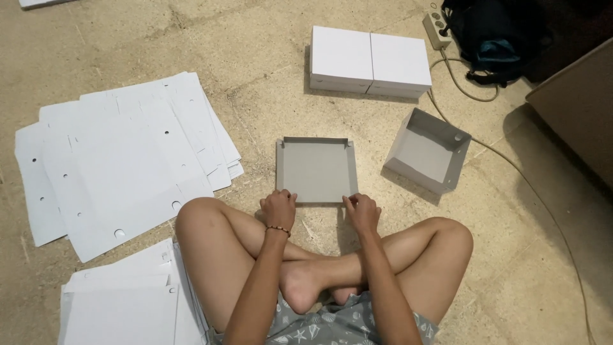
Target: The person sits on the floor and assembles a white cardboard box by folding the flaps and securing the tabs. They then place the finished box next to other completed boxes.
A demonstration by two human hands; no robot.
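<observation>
On the floor (268,76) in front of the crossed legs lies a half-folded grey cardboard tray (316,169), three edges turned up, its near edge just under both hands. At the lower left a stack of flat white sheets (121,306) runs out of view, and the cable (511,166) at the right trails off the bottom edge. How the near flap of the tray sits is hidden behind the knuckles. The left hand (279,207) curls its fingers over the tray's near left corner, pinching it. The right hand (363,209) grips the near right corner likewise, fingers bent. Further out sit an open tray (426,150) tipped on its side and two closed white boxes (370,62).
</observation>
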